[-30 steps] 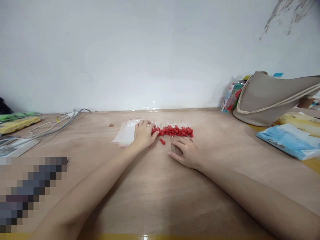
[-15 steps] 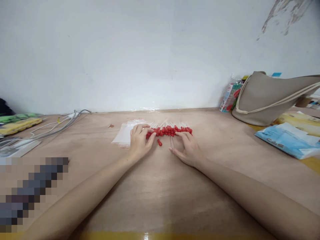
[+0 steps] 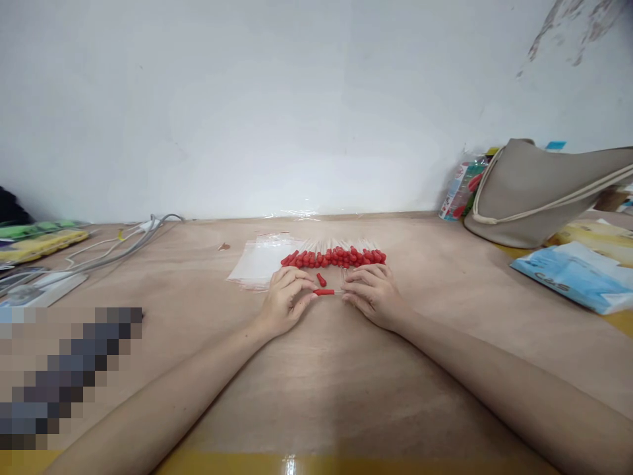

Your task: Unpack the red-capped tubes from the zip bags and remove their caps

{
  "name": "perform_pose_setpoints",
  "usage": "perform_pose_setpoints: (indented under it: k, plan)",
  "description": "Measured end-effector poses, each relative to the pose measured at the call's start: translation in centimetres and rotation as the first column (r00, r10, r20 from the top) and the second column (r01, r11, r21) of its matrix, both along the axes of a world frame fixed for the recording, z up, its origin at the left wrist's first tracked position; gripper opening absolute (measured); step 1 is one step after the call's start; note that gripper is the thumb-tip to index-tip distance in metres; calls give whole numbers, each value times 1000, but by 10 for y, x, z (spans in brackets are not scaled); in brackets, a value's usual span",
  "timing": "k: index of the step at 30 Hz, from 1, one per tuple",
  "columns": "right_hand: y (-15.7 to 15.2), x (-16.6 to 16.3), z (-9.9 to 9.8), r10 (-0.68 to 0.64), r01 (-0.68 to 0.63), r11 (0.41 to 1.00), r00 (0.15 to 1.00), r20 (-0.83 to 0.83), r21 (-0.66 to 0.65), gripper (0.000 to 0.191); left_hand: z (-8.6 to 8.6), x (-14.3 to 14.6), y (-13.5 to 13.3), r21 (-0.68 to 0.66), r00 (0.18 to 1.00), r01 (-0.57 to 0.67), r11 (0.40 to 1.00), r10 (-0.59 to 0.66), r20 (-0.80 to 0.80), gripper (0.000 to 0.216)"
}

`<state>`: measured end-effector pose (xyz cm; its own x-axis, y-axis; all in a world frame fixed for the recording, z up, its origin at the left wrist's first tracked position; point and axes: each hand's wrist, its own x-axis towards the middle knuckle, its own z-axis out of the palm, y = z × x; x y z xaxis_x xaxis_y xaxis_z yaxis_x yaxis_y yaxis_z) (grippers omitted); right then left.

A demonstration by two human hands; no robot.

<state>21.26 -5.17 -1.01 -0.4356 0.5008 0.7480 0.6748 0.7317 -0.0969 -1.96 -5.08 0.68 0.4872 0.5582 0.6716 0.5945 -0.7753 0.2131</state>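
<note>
My left hand (image 3: 285, 302) pinches the end of a red rubber dropper bulb (image 3: 325, 292) between thumb and fingers. Opposite it, my right hand (image 3: 374, 295) grips a thin clear glass tube (image 3: 338, 292), mostly hidden by the fingers. Bulb and tube lie in line and meet end to end; how far one is inside the other I cannot tell. Just behind them rests a loose red bulb (image 3: 321, 280). Another clear tube (image 3: 345, 271) shows beside my right fingers. Beyond the hands stretches a row of red-bulbed droppers (image 3: 341, 256), their pale stems pointing at the wall.
A stack of clear zip bags (image 3: 260, 257) lies behind my left hand. Cables (image 3: 133, 241) and a power strip (image 3: 59, 289) are at the left. To the right are a grey bag (image 3: 531, 191), a blue tissue pack (image 3: 564, 274) and a printed plastic package (image 3: 459, 191).
My left hand has come back from the row with a red bulb. My right hand has picked up a glass tube, and the two pieces are now brought together in front of the row.
</note>
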Motion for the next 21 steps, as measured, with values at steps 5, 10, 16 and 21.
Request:
perform_pose_setpoints:
  k: [5,10,16,21]
  plan:
    - [0,0,0,40,-40,999,998,50,6,16,2,6,-3,50,990,34,998,-27,-138,36]
    - [2,-1,-5,105,-107,993,994,44,55,15,-2,16,0,137,970,65,988,-30,-241,21]
    - [7,-3,-13,236,-236,972,972,16,-13,25,-3,20,-2,171,960,85,982,-35,-277,19]
    - [2,-6,-12,316,-316,949,949,-12,-7,24,3,21,-6,169,942,66,983,-6,-335,20]
